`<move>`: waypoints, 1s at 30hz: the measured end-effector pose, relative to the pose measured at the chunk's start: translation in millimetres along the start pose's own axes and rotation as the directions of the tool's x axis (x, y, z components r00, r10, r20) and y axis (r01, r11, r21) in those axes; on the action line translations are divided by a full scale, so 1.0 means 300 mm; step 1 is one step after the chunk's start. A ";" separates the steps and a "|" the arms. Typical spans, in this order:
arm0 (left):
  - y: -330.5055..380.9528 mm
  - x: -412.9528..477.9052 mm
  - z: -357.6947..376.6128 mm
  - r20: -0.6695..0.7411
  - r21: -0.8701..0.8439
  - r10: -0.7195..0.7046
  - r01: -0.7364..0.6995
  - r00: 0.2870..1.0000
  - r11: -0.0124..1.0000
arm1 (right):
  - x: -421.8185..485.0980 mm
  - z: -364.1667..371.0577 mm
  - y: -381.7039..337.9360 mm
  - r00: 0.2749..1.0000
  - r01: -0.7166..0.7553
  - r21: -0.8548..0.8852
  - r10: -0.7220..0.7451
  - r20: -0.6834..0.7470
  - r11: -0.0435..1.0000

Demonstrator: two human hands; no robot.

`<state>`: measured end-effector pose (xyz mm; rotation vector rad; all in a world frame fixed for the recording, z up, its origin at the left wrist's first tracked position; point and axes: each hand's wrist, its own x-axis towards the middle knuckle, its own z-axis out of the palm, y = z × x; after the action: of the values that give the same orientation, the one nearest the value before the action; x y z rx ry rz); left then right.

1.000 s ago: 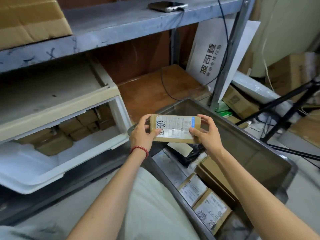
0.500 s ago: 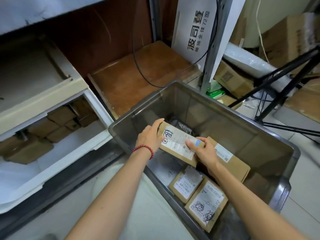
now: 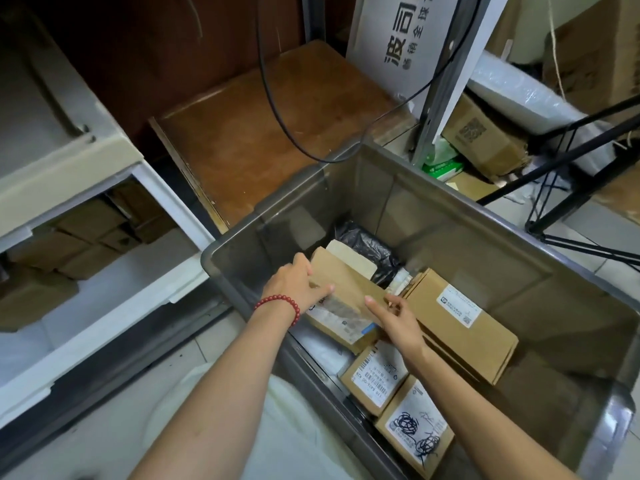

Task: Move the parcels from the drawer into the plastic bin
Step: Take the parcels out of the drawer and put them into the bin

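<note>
Plastic bin (image 3: 450, 209): left hand (image 3: 298, 285), right hand (image 3: 398, 320) grip parcel (image 3: 346, 289) by near wall.

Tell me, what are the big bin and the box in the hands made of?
The bin looks like smoky grey plastic, smooth and glossy: light shines off its walls, and what is behind shows dimly through. The box looks like plain brown cardboard, dull, with folded edges and a white paper label stuck on.
</note>
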<state>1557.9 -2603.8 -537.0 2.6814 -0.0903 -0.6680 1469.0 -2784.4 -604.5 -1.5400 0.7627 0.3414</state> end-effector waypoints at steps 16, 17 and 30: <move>-0.038 0.110 -0.008 0.057 0.401 0.043 -0.063 0.997 0.914 | 0.055 0.155 0.076 0.993 -0.119 -0.067 0.118 -0.030 0.991; -0.035 0.110 -0.004 0.024 0.452 0.066 -0.070 0.998 0.889 | 0.062 0.164 0.074 0.993 -0.114 -0.089 0.114 -0.010 0.989; -0.042 0.095 -0.037 -0.124 0.394 0.130 -0.071 0.984 0.916 | 0.102 0.233 0.079 0.999 -0.009 -0.430 0.022 0.026 0.903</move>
<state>1587.8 -2592.5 -545.2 3.0710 -0.3548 -0.4531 1492.1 -2723.9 -651.3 -1.9395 0.7047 0.5731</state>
